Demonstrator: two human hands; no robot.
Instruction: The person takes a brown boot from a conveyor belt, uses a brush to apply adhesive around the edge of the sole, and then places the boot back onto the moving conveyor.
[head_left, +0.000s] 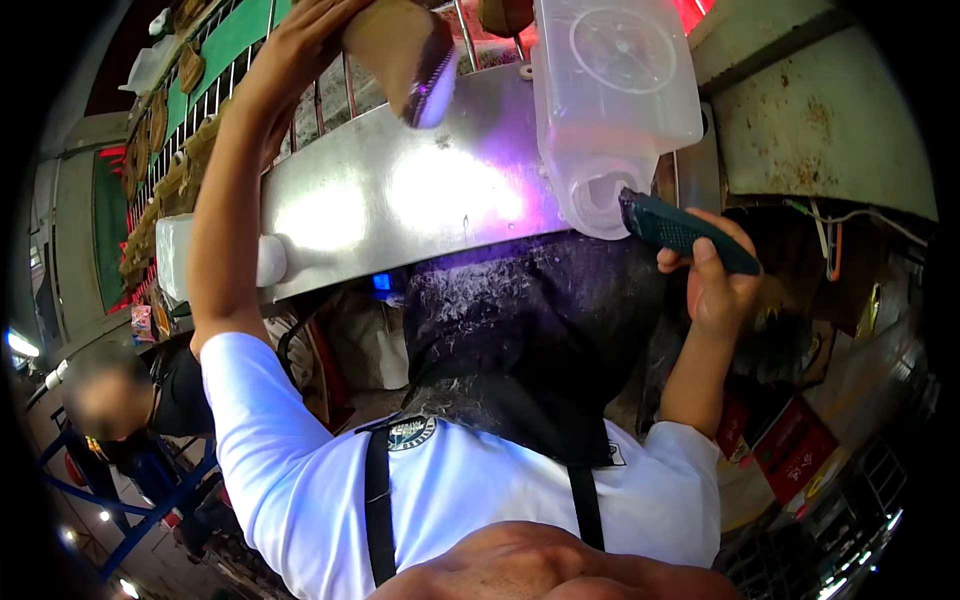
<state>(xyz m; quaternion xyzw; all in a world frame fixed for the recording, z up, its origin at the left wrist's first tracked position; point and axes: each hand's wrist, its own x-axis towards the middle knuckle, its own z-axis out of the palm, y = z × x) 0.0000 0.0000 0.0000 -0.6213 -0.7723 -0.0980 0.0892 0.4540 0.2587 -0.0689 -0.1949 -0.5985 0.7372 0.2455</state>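
Glare from strong lamps, tinged purple on one side, lies across a metal worktop [500, 135] that curves past the person's dark apron [530, 320], whose pale smears suggest it is worn to keep messy stuff off the white shirt [330, 510]. Beyond the far edge runs a barred rack [349, 88], and tan pieces [155, 225] line its left stretch, perhaps set there to stay apart from the wet side of the bench. Up at the top, the left hand [305, 38] reaches over the worktop to a tan shoe [395, 50], which sits near the rack with its pale-edged end angled toward the person; the fingers meet its left side, but the frame cuts off the grip, so I cannot tell how firmly they close. On the other side, the right hand [722, 278] pinches a dark green brush [690, 232], thumb flat on top and fingers curled beneath, a hold that seems meant to steer the tip. That tip is at the round mouth of a translucent container [615, 60], which faces the near edge, presumably for easy reach. Another whitish container [173, 262] stands partly behind the left forearm, out of the brush's way.
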